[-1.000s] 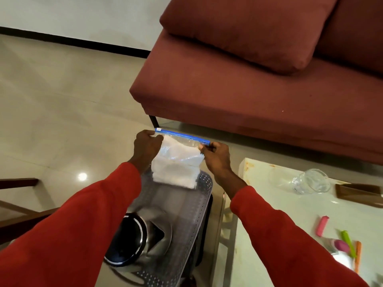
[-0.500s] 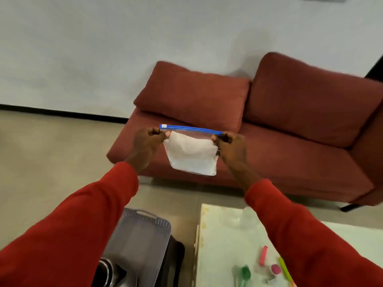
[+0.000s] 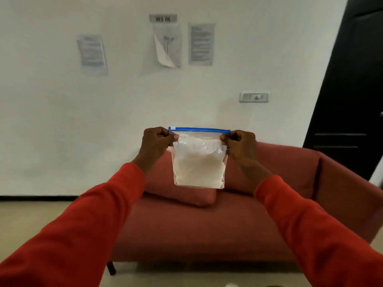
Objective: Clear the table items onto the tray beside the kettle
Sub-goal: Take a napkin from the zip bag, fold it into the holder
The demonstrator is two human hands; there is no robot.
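The zip bag point(image 3: 199, 160), clear with a blue seal strip and a soft white fill, is held up at the picture's centre, above the red sofa point(image 3: 207, 228). It is judged light, limp and slippery, best taken along the stiffer seal. Its upper corners are pinched at 9 o'clock by the left hand point(image 3: 156, 141) and at 3 o'clock by the right hand point(image 3: 240, 143).

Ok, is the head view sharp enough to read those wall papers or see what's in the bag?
Head view: wall papers too blurred to read; the zip bag, pinched by left hand and right hand, shows white contents through mild glare; the edges bow from wide-angle distortion.
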